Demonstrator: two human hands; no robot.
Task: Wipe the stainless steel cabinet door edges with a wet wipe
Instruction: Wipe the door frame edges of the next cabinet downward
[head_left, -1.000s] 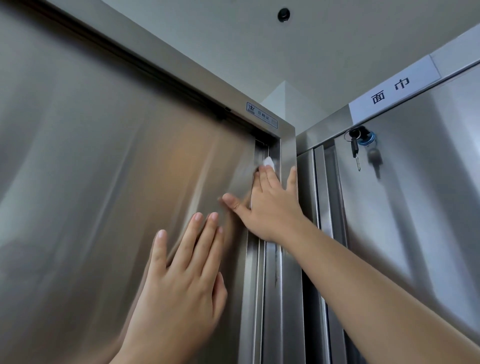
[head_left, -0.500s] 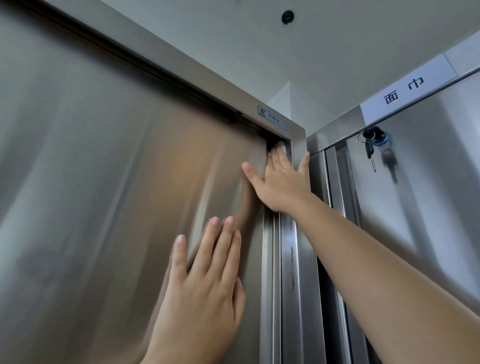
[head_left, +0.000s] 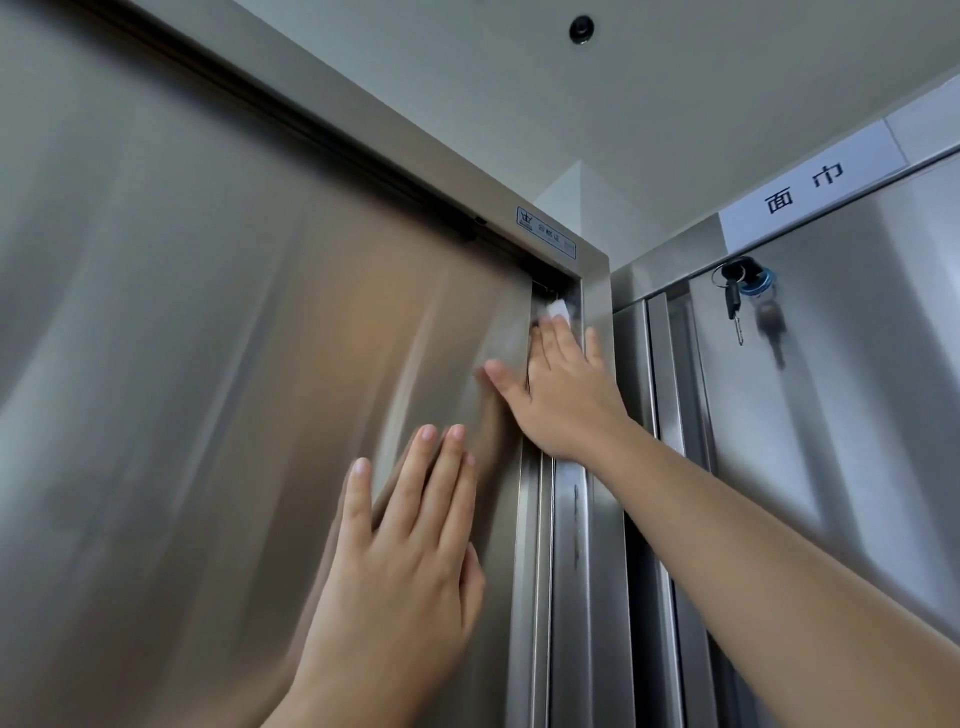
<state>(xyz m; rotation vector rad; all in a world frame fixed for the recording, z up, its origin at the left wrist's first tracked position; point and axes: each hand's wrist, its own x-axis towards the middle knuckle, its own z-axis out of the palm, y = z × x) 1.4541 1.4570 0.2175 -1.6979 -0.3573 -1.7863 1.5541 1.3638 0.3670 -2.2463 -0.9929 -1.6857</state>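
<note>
Left hand (head_left: 400, 571) flat, right hand (head_left: 561, 395) outstretched

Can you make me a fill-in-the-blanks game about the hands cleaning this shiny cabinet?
1. The right hand presses a small ____ wet wipe against the edge of the cabinet door, near its top corner.
2. The left hand lies flat on that door and holds ____.
3. A ____ hangs from the lock of the neighbouring cabinet on the right.

Missing words: white; nothing; key.
</note>
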